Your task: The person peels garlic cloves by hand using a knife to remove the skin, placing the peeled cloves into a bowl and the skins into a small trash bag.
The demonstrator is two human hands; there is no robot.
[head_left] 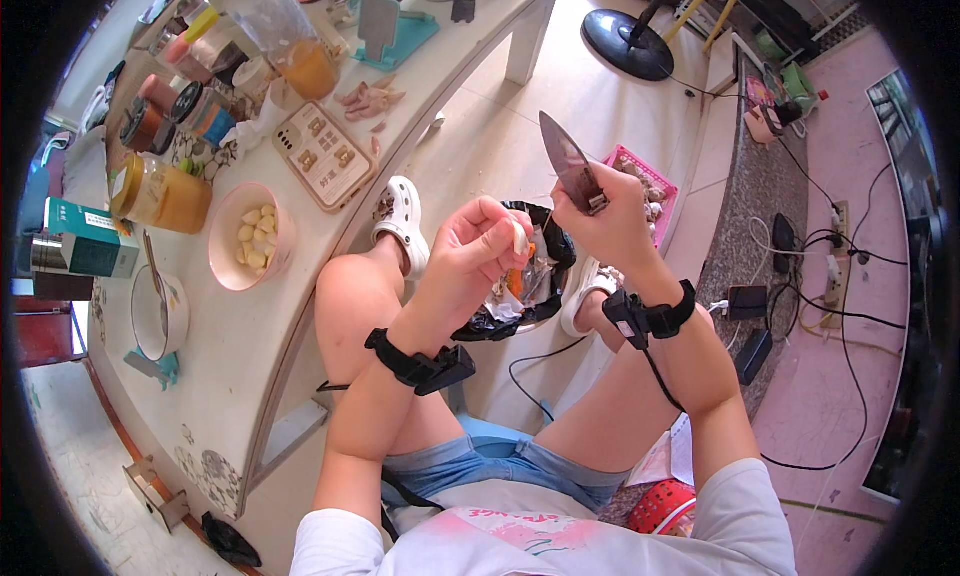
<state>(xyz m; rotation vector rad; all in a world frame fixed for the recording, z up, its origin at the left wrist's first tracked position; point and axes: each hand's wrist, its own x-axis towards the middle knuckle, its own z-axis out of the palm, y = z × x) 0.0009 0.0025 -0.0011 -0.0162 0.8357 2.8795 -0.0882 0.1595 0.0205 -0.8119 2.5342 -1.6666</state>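
Observation:
A pale garlic clove (520,239) is pinched between the thumb and fingers of my left hand (470,251). My right hand (612,214) is wrapped round a small knife (564,154), its broad blade pointing up and away from me; the fist hides most of the handle. Both hands are above a bin lined with a black bag (487,326), which holds scraps and paper. Peeled garlic cloves (258,238) lie in a pink bowl (222,261) on the table to the left. Past my right hand, a pink basket (672,198) holds what look like garlic bulbs.
The white table (225,381) carries a bowl with a spoon (160,331), a honey-coloured jar (165,194), a brown-and-cream box lid (325,156), garlic skins (372,98) and a teal phone stand (395,36). Black cables (845,316) and a power strip lie right. A round black stand base (627,46) is ahead.

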